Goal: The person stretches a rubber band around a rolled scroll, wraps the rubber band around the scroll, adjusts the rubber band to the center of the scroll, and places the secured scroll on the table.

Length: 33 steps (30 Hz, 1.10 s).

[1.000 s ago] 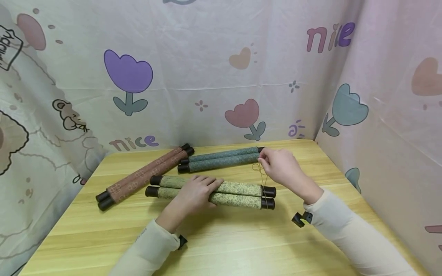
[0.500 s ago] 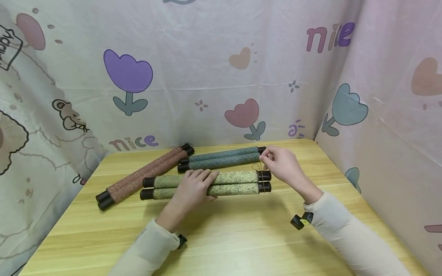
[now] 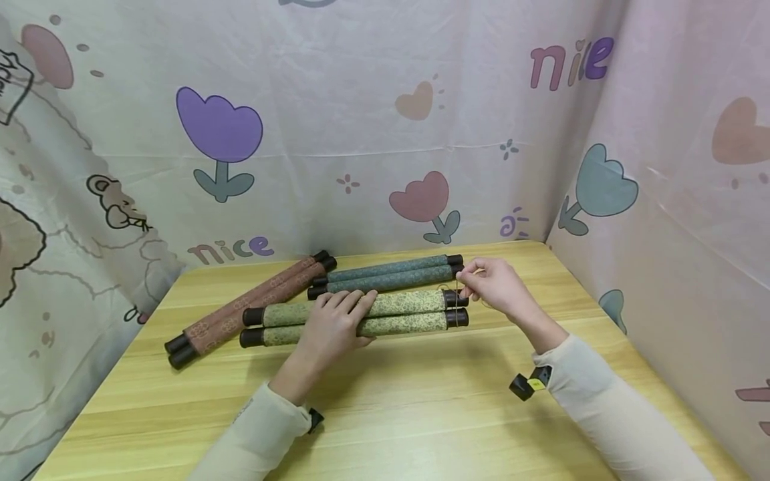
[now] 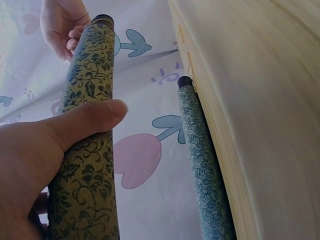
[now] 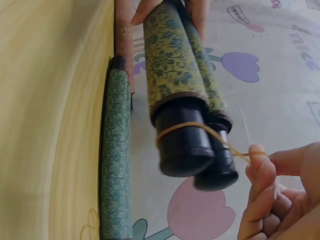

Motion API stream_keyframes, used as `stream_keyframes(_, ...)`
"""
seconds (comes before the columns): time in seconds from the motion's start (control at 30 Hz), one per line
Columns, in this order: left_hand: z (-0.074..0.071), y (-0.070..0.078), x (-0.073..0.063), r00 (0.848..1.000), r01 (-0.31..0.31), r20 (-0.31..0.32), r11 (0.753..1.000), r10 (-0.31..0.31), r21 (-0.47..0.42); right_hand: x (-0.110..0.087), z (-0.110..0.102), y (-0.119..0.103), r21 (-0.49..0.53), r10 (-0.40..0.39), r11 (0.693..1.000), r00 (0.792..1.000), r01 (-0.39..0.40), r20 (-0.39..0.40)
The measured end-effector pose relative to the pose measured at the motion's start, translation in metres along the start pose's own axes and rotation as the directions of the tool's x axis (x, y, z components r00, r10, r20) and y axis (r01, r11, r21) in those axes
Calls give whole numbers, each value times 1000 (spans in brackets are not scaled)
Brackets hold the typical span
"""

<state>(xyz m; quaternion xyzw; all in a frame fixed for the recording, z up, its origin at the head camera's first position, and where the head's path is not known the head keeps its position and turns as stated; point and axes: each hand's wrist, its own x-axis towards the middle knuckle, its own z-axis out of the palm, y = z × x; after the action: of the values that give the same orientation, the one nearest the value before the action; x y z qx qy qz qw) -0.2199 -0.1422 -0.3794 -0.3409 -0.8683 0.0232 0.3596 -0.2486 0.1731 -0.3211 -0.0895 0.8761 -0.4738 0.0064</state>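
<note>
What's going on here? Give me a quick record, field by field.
Left hand: grips the yellow-green scroll pair at its middle, lifted off the table
Right hand: pinches a rubber band looped round the pair's dark end caps
Blue-green scroll pair: lying just behind
Red-brown scroll pair: lying to the left
Surface: wooden table

Matt patterned-cloth green scrolls (image 3: 397, 314) with glossy dark end caps (image 5: 187, 137), smooth pale wood table (image 3: 421, 414), thin elastic band (image 5: 200, 127).
</note>
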Motion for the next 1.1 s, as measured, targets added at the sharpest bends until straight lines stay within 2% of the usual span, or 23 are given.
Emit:
stream_keyframes(0.13, 2, -1, 0, 998, -8, -57, 1000, 8, 7, 1, -2, 3, 65, 11, 998, 1000, -11, 1)
stream_keyframes(0.23, 3, -1, 0, 995, -15, -102, 1000, 17, 14, 3, -2, 5, 159, 28, 987, 1000, -29, 11)
stream_keyframes(0.33, 3, -1, -1, 990, -11, -137, 1000, 14, 21, 4, -3, 7, 308, 46, 950, 998, -54, 35)
stream_keyframes(0.4, 3, -1, -2, 988, -3, -154, 1000, 6, 20, 4, -4, 8, 420, 56, 904, 996, -78, 65)
stream_keyframes(0.53, 4, -1, -1, 982, 15, -186, 1000, -18, -18, 1, -7, 5, 619, 78, 772, 988, -143, 131)
stream_keyframes(0.7, 4, -1, -1, 972, 37, -227, 997, -52, -74, -4, -7, 0, 786, 90, 587, 980, -195, 177)
stream_keyframes(0.93, 3, -1, -1, 961, 112, -239, 985, -142, -132, -12, 4, -11, 929, 46, 339, 989, -148, 140)
stream_keyframes(1.1, -4, -4, 1, 949, 164, -242, 971, -204, -174, -18, 17, -15, 979, 56, 163, 992, -124, 117)
